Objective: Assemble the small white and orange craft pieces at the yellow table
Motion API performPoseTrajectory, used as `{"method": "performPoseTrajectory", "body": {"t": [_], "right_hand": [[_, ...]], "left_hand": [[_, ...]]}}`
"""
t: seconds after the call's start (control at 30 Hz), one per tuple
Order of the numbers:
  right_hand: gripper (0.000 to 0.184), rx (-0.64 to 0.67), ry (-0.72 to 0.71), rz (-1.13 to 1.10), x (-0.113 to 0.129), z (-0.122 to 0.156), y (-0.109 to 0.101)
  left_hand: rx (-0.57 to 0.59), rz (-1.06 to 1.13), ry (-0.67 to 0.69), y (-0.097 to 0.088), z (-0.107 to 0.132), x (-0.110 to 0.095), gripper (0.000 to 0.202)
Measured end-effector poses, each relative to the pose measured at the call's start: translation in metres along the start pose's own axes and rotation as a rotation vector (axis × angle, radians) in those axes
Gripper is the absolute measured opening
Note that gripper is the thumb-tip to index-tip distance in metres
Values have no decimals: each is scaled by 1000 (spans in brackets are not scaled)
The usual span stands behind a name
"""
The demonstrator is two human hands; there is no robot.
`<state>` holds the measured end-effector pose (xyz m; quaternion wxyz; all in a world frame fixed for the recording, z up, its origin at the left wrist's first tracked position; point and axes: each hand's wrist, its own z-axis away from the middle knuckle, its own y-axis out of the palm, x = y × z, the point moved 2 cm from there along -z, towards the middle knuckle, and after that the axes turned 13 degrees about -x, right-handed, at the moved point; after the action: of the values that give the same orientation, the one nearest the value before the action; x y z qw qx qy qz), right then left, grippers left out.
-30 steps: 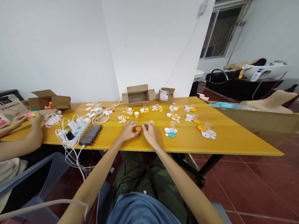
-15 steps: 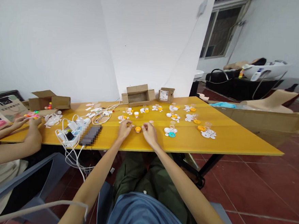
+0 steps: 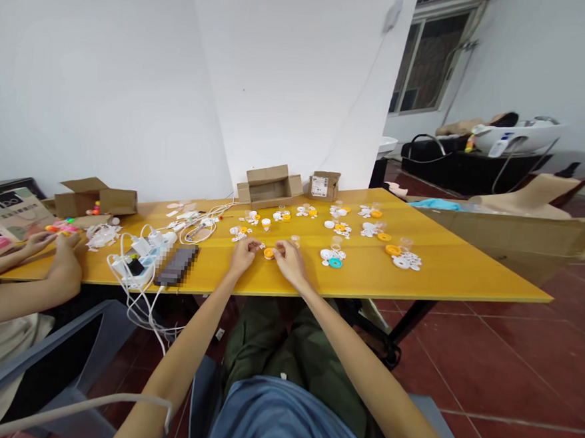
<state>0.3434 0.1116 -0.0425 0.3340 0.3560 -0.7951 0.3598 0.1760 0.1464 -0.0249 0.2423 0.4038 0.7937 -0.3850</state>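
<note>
Yellow tabletop (image 3: 449, 276) stretches across the middle of the frame below white walls (image 3: 302, 79). Near its centre we have a small orange-topped piece (image 3: 269, 253) between our two hands. Our left hand (image 3: 243, 255) is curled with its fingertips at a small white part (image 3: 262, 245); our right hand (image 3: 290, 262) bends its fingers close beside the orange top. We cannot tell whether either one grips. We judge the work to be at an early stage: just beyond, a white-and-orange cup (image 3: 266, 224) stands upright and looks put together, while loose clusters with white discs (image 3: 407, 261), orange rings (image 3: 393, 250) and a teal ring (image 3: 335, 263) lie unjoined toward centre right.
</note>
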Motion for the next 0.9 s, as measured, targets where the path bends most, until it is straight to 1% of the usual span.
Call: {"method": "performPoseTrajectory", "body": {"t": [0.17, 0.27, 0.4, 0.57, 0.73, 0.83, 0.9], "right_hand": [[31, 125, -143, 97, 11, 6, 1], [37, 160, -204, 170, 14, 8, 3], [34, 163, -269, 233, 13, 9, 5], [33, 161, -299, 275, 10, 9, 5], [26, 139, -354, 296, 13, 10, 1], [25, 104, -446, 305, 23, 14, -4], [26, 125, -542, 302, 33, 19, -6]], "left_hand": [[-17, 71, -19, -1, 0, 1, 13], [-40, 109, -44, -2, -1, 1, 11], [-74, 144, -87, -4, -2, 2, 10], [-83, 180, -165, -5, -3, 5, 12], [-117, 190, -160, -6, -2, 2, 14], [-131, 200, -158, -6, -2, 0, 15], [-151, 227, -176, -7, -2, 0, 11]]}}
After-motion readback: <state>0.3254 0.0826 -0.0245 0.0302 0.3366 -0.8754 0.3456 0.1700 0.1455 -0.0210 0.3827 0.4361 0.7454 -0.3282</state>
